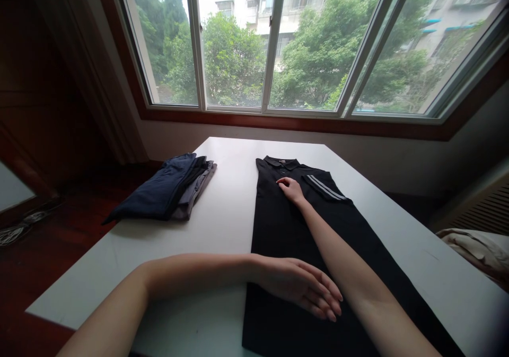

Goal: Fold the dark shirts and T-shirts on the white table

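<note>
- Lying flat is the smooth black shirt [286,229], long in shape.
- It lies under left hand [300,285], fingers straight.
- Under right hand [290,188] also; pinching, I cannot tell.

left grip [299,287]: flattened, pointing rightward | right grip [291,189]: loosely curled

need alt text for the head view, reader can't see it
A black shirt lies on a white table, a person's right hand near its collar and left hand over its lower part. Folded dark clothes are stacked to its left; beyond, a window shows trees.
</note>
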Demonstrator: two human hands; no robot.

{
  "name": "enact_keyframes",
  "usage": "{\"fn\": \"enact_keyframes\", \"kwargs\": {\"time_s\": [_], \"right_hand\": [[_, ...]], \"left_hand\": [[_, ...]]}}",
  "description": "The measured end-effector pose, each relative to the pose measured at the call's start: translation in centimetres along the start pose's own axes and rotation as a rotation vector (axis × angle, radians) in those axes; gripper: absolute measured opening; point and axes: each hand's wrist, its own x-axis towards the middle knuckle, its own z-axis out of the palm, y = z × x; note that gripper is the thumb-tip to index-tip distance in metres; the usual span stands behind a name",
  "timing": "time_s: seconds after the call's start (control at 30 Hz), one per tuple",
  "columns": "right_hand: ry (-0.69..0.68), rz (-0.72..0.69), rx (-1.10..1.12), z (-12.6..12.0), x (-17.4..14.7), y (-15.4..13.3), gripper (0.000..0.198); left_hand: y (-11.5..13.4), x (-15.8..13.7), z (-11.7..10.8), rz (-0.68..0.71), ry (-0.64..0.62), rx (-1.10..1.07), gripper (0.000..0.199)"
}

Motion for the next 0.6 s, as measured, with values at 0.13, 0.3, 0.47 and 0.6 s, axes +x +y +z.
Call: {"fn": "enact_keyframes", "kwargs": {"time_s": [0.13,0.3,0.47,0.6], "right_hand": [[-0.001,0.000,-0.002,-0.03,-0.02,-0.08,0.020],[-0.005,0.002,-0.004,-0.01,0.05,0.04,0.020],[0.001,0.009,-0.010,0.08,0.11,0.19,0.020],[0.003,0.011,-0.010,0.03,0.06,0.11,0.020]], "left_hand": [[0.05,-0.07,-0.01,0.000,-0.006,-0.004,0.029],[0.01,-0.12,-0.09,0.012,-0.013,-0.011,0.029],[-0.27,-0.05,-0.31,0.016,-0.013,-0.008,0.030],[-0.36,-0.03,-0.46,0.017,-0.006,-0.006,0.030]]}}
